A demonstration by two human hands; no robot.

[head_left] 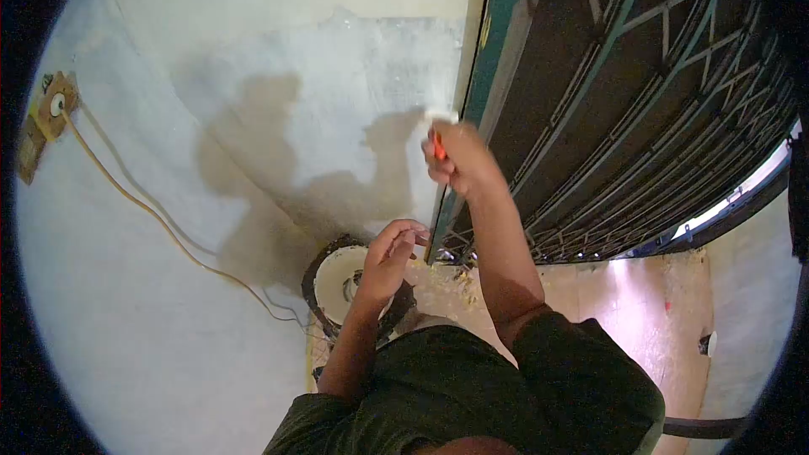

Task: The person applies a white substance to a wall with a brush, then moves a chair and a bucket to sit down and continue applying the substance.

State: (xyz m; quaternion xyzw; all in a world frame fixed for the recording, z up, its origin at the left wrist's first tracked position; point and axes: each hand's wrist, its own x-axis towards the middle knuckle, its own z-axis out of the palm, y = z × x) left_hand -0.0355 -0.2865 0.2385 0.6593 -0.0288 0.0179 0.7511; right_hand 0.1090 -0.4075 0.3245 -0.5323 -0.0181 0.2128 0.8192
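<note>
My right hand (455,156) is closed round a tool with an orange handle (439,145). The tool's pale, blurred head (442,115) is up against the wall (404,67) near the green door frame. Lower down, my left hand (394,254) is raised over a bucket (333,282), palm inward and fingers loosely bent, and nothing shows in it. The bucket has a dark, crusted rim and whitish material inside. A grey-white coated patch covers the wall left of the tool.
A folding metal gate (624,109) stands at the right beside the green frame (497,42). A yellow cord (152,215) runs from a socket board (55,118) down to near the bucket. Debris (459,286) lies on the tiled floor (590,303).
</note>
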